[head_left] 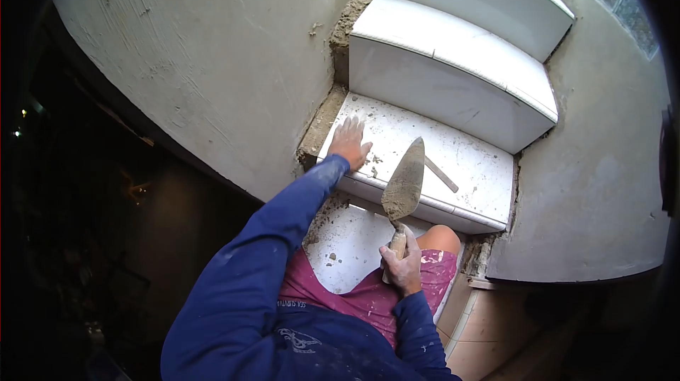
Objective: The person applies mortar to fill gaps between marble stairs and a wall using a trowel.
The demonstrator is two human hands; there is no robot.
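Observation:
My left hand [348, 143] lies flat with its fingers spread on a white tiled step [467, 161], near the step's left end. Bits of mortar [373, 165] are scattered on the tile around it. In my right hand [404, 265] is a trowel [406, 181], gripped by its wooden handle, with its pointed blade up over the step's front edge. Dried mortar coats the blade. Behind the blade, a thin flat strip [442, 174] rests on the step; part of it is hidden.
More white tiled stairs [453, 76] rise ahead between a plastered wall [212, 62] on the left and another wall [588, 154] on the right. Rough mortar [322, 122] fills the left gap. Below lies a dusty lower step [347, 250]. The far left is dark.

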